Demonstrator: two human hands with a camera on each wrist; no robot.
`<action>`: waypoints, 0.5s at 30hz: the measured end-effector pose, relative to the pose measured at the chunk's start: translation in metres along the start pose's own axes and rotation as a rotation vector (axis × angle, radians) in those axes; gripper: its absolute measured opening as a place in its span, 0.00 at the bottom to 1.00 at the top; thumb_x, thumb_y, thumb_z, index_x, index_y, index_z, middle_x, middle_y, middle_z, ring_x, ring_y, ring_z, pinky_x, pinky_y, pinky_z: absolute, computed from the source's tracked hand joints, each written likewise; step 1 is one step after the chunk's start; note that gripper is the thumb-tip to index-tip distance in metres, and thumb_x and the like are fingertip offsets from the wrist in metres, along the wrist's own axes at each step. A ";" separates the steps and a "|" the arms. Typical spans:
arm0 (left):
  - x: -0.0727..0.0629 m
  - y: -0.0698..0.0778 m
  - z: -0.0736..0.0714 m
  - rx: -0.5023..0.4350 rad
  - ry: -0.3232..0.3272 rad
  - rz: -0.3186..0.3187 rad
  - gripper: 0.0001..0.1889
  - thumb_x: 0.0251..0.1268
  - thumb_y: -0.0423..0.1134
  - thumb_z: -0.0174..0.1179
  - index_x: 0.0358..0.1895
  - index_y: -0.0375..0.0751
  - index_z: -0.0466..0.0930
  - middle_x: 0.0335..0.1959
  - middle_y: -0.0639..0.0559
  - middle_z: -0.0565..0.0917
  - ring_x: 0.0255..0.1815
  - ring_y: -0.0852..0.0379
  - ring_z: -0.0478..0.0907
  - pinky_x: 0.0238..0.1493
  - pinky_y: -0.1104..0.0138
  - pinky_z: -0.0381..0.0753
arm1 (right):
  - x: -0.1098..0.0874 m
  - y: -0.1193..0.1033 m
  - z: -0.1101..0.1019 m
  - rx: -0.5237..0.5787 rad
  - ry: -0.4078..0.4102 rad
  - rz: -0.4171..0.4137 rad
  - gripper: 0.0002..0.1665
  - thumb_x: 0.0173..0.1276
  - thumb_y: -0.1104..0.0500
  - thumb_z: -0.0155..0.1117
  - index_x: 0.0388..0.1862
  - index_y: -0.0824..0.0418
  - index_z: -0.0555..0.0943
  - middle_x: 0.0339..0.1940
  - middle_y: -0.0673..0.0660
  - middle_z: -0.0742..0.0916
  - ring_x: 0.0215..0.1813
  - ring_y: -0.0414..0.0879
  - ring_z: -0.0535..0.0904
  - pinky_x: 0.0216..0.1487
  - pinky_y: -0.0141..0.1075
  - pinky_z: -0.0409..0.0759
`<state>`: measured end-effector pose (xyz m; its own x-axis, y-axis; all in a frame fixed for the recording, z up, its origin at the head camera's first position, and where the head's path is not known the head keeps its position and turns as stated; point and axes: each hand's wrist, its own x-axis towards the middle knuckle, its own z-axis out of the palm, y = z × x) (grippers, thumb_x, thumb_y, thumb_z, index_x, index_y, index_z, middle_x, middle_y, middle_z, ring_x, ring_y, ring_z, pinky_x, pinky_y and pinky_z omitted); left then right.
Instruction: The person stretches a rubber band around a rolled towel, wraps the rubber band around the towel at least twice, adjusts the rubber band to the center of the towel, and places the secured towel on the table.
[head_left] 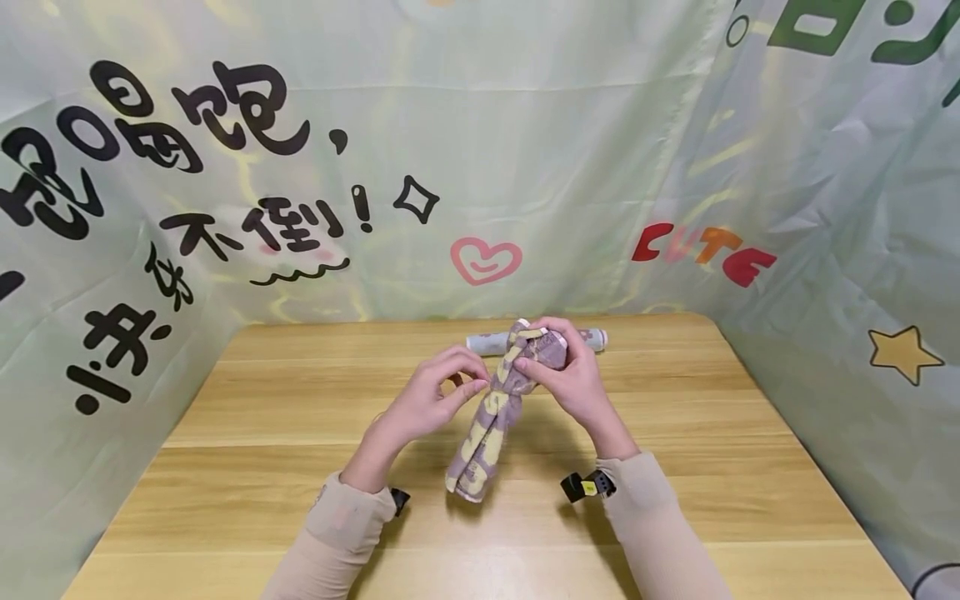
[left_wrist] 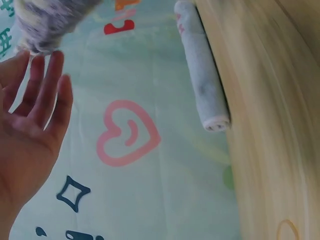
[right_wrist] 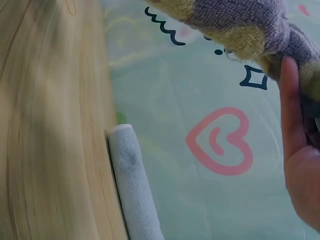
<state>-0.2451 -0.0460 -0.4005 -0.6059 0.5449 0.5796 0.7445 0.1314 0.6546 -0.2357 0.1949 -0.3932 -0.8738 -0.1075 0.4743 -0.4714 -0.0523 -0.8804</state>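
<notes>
A purple and yellow patterned towel, rolled up with a twist or knot around its middle, is held at a slant above the table. My right hand grips its upper end, thumb across the near side. In the right wrist view, the thumb presses against the terry cloth. My left hand is at the towel's left side by the twist, fingers loosely bent and fingertips at the cloth. The left wrist view has these fingertips just at the towel's edge; a firm hold cannot be made out.
A rolled light grey-blue towel lies along the back edge of the wooden table, partly behind the held towel and right hand. Printed fabric hangs behind the table and along both sides.
</notes>
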 end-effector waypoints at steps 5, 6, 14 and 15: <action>0.002 0.006 0.006 0.109 0.052 0.094 0.05 0.68 0.29 0.69 0.42 0.42 0.88 0.42 0.53 0.84 0.41 0.59 0.82 0.37 0.64 0.86 | 0.001 0.001 0.003 -0.032 0.041 0.013 0.26 0.64 0.75 0.70 0.59 0.67 0.73 0.51 0.58 0.81 0.44 0.45 0.83 0.39 0.34 0.87; 0.002 0.007 0.008 0.141 0.055 0.102 0.05 0.67 0.30 0.70 0.42 0.42 0.88 0.42 0.54 0.85 0.41 0.60 0.83 0.37 0.63 0.86 | 0.001 0.002 0.004 -0.038 0.050 0.014 0.25 0.64 0.75 0.70 0.58 0.67 0.73 0.50 0.58 0.81 0.43 0.44 0.84 0.38 0.33 0.87; 0.003 0.006 0.011 0.309 0.130 0.195 0.05 0.59 0.30 0.75 0.38 0.42 0.93 0.39 0.53 0.88 0.40 0.58 0.86 0.41 0.69 0.86 | 0.001 -0.001 0.019 -0.023 0.146 0.050 0.22 0.64 0.78 0.67 0.53 0.68 0.72 0.45 0.57 0.83 0.38 0.44 0.84 0.34 0.34 0.87; 0.002 0.005 0.010 0.322 0.146 0.212 0.06 0.58 0.29 0.76 0.37 0.42 0.93 0.39 0.52 0.89 0.39 0.58 0.86 0.41 0.70 0.85 | 0.001 -0.003 0.021 -0.011 0.155 0.061 0.22 0.64 0.78 0.66 0.53 0.68 0.71 0.44 0.57 0.84 0.38 0.44 0.84 0.34 0.34 0.87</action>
<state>-0.2395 -0.0355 -0.4007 -0.4454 0.4676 0.7635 0.8930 0.2937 0.3411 -0.2329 0.1738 -0.3903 -0.9082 0.0440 0.4161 -0.4178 -0.0398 -0.9077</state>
